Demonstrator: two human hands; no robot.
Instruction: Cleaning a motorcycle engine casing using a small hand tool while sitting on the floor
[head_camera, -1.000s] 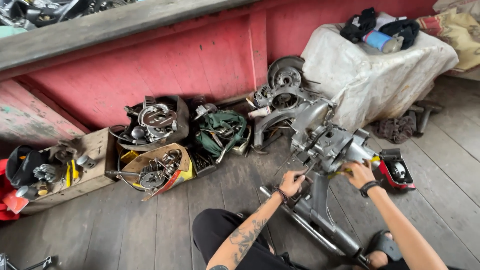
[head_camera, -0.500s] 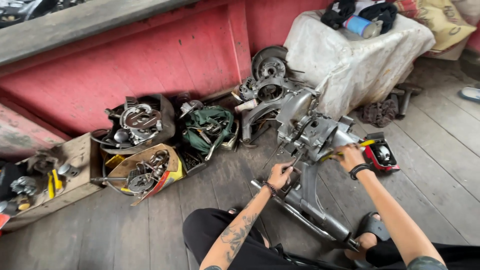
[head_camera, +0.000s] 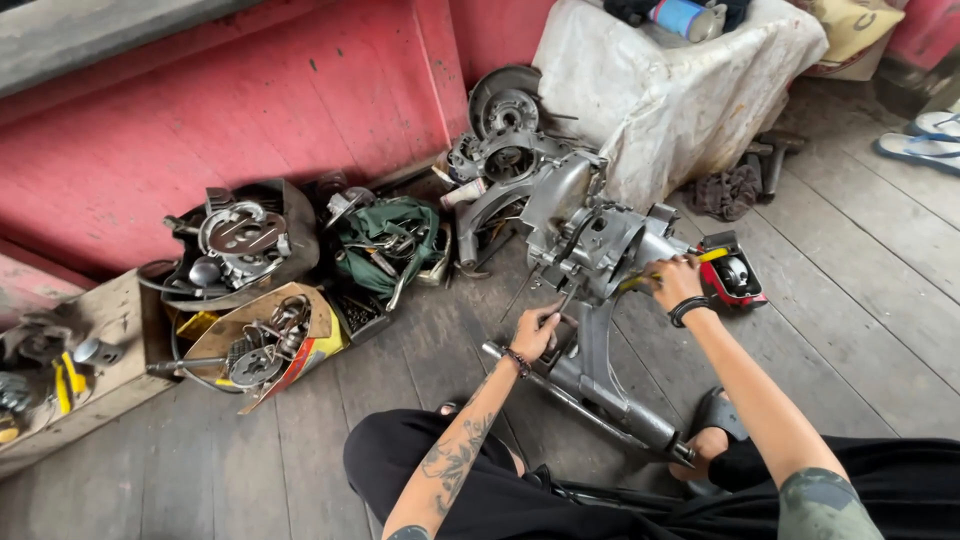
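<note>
Loose metal parts are held in a cardboard box (head_camera: 262, 345), a dark tub (head_camera: 245, 245) and a green bag (head_camera: 385, 240) along the red wall (head_camera: 250, 110). The grey scooter engine casing (head_camera: 590, 270) is laid on the plank floor (head_camera: 860, 270) — long axis from wall toward the person. The left hand (head_camera: 537, 332) is closed on a thin tool (head_camera: 563, 300); the right hand (head_camera: 675, 283) is curled round a yellow-handled tool (head_camera: 640, 281).

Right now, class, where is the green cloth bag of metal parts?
In the head view the green cloth bag sits left of centre on the wooden floor, against the red wall, between the engine casing and a parts-filled box.
</note>
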